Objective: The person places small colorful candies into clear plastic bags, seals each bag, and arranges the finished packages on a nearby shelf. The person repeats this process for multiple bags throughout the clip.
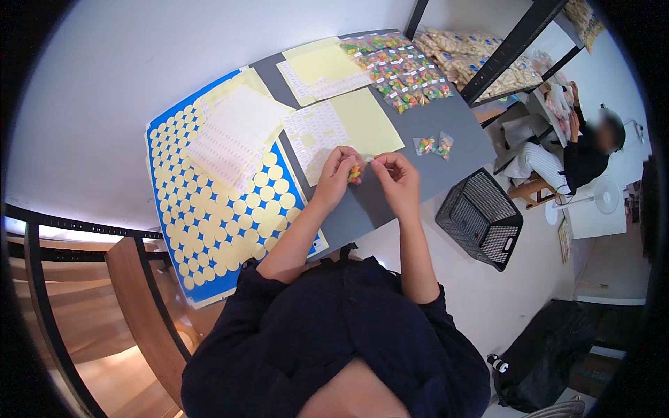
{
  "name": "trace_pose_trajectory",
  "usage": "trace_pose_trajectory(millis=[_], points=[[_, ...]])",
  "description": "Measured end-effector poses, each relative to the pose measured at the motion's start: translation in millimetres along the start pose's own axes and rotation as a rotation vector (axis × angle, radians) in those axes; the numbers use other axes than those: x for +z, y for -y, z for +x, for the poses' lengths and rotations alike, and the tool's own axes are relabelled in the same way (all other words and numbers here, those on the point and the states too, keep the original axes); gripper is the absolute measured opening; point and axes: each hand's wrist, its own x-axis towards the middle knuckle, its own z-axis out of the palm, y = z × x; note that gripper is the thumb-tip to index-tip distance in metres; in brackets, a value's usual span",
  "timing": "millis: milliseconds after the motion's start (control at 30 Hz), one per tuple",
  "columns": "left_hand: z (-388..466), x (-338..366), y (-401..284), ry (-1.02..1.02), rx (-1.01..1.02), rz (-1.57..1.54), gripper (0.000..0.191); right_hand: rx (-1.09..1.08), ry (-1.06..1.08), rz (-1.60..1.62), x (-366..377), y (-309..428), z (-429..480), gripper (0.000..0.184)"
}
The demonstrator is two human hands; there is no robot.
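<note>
My left hand (337,177) holds a small clear plastic bag of colourful pieces (355,174) above the grey table (444,117). My right hand (398,180) is just to its right, thumb and forefinger pinching a small white piece (369,160) close to the bag. Beyond both hands lies a yellow sheet partly covered with small white labels (320,125). Two similar filled bags (425,145) rest to the right. Many more bags bearing white labels (407,78) are laid out in rows at the table's far right.
A blue sheet with round yellow stickers (230,230) covers the left side, with label sheets (240,133) on it. A black plastic basket (481,219) stands right of the table. Bulky filled bags (470,52) occupy a rack behind. At far right, a person (590,151) sits working at another table.
</note>
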Motion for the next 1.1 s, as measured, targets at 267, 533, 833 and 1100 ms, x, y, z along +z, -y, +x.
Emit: trace_pose_trajectory(millis=[267, 533, 833, 1100], points=[[3, -1, -6, -0.018, -0.003, 0.186, 0.028, -0.015, -0.008, 0.03, 8, -8, 5, 0.014], [2, 1, -6, -0.01, 0.077, 0.288, 0.027, 0.013, -0.015, 0.026, 10, -9, 5, 0.015], [-1, 5, -6, 0.027, 0.174, 0.294, 0.026, 0.018, -0.043, -0.01, 11, -10, 6, 0.015], [-1, 5, -5, 0.017, 0.13, 0.3, 0.02, 0.01, -0.056, 0.002, 13, -11, 6, 0.015]])
